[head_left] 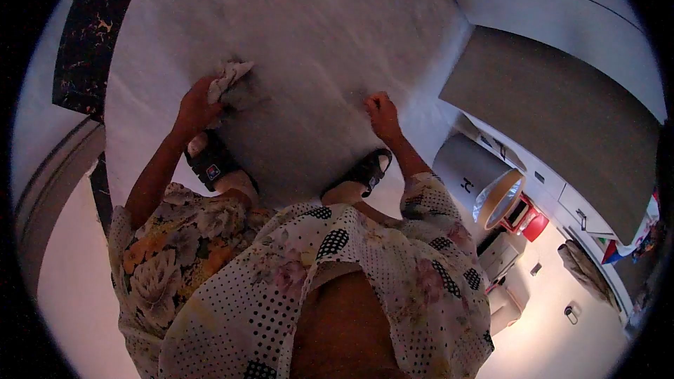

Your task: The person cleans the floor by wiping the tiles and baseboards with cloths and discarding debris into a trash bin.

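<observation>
My left hand point(196, 107) is closed around a crumpled, pale cloth point(230, 80), low over the grey, marbled floor point(295, 42). Part of the cloth sticks out past my fingers towards the floor. On the other side, my right hand point(382, 115) is curled with its fingertips drawn in; whatever it may hold is hidden. Between my arms are my feet in black slide sandals, the left sandal point(212, 167) close to my left hand and the right sandal point(365, 174) just below my right hand.
To the right stand a grey cylindrical bin point(467, 168) with a bag-lined rim, a red object point(535, 224) and a white cabinet with a dark panel point(547, 88). A black marbled strip point(95, 35) and a door frame point(53, 175) run along the left.
</observation>
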`<move>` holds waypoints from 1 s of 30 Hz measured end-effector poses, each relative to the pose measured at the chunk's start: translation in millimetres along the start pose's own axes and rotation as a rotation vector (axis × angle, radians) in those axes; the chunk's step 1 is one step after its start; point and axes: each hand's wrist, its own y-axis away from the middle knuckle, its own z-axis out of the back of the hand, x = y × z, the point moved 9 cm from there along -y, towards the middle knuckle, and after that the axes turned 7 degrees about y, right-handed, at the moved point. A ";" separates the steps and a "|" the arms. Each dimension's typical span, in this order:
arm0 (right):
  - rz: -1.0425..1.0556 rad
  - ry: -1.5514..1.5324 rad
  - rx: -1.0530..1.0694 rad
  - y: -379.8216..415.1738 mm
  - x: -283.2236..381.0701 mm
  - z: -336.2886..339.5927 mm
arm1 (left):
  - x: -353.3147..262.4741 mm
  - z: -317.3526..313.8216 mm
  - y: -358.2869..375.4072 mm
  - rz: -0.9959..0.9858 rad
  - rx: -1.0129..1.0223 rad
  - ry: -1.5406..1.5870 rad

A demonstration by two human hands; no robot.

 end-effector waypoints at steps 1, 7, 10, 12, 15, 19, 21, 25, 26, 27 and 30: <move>0.018 0.030 0.002 1.9 4.7 8.4 | 1.2 -1.4 -0.4 -0.002 0.011 0.021; 0.141 -0.085 0.007 29.3 44.1 57.0 | 5.1 -1.5 -6.2 -0.015 0.022 0.034; 0.048 -0.008 0.098 47.5 41.8 93.5 | 2.3 -2.0 -3.8 0.002 0.011 -0.058; 0.004 0.006 0.070 64.9 41.1 130.6 | 25.4 -12.5 -13.3 0.008 0.018 -0.099; -0.121 0.077 -0.084 102.8 23.2 203.5 | -8.2 -5.2 -7.1 0.113 0.064 0.180; -0.225 -0.076 -0.520 182.9 -45.1 318.0 | 34.5 -23.4 -17.4 -0.017 0.187 -0.200; -0.273 -0.135 -0.889 237.4 -63.2 364.2 | 14.8 -24.3 -21.3 -0.009 0.195 -0.119; -0.185 -0.261 -1.293 340.3 -122.7 400.6 | -21.1 -11.7 -10.9 0.026 0.271 -0.083; -0.153 -0.252 -1.362 361.3 -136.9 402.8 | -18.7 -10.7 -11.1 0.043 0.289 -0.135; -0.158 -0.355 -1.439 380.2 -155.4 402.2 | -17.3 -9.4 -11.2 0.059 0.308 -0.187; -0.221 -0.600 -1.709 424.8 -192.2 393.4 | -26.5 -6.9 -6.3 0.111 0.332 -0.280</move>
